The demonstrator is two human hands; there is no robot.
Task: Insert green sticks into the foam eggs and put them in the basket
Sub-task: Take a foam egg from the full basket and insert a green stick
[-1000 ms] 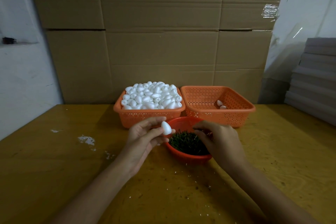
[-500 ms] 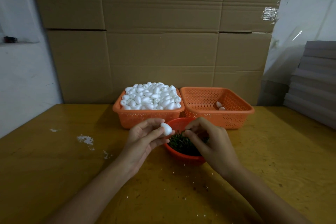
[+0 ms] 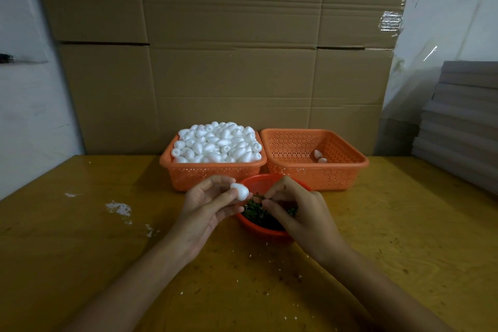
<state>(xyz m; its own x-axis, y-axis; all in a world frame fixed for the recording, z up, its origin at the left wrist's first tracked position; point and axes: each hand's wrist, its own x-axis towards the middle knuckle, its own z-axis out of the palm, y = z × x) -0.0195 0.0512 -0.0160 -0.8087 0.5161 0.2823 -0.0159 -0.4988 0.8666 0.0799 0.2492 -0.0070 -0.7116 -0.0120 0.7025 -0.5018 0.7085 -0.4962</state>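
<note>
Holding: left hand (image 3: pixel 207 207) pinched one foam egg (image 3: pixel 239 191) between thumb and fingers (image 3: pixel 218 182), above the near rim of the red bowl (image 3: pixel 265 232).
Stick: right hand (image 3: pixel 301 213) pinched a thin green stick (image 3: pixel 257 197), its tip at the egg's facing end; whether it had entered could not be told.
Stick stock: loose green sticks (image 3: pixel 258 215) lay heaped in the bowl.
Egg stock: left orange basket (image 3: pixel 213 174) stood heaped with plain eggs.
Receiving basket: right orange basket (image 3: pixel 312 174), just beside the first, held two eggs (image 3: pixel 319 157).
Handling, egg: judged very light, soft and easily dented; best held lightly round its broad middle.
Handling, stick: judged slender and bendable; best pinched near its tip and pushed straight.
Tabletop (image 3: pixel 80 250): yellow wood, scattered with white crumbs.
</note>
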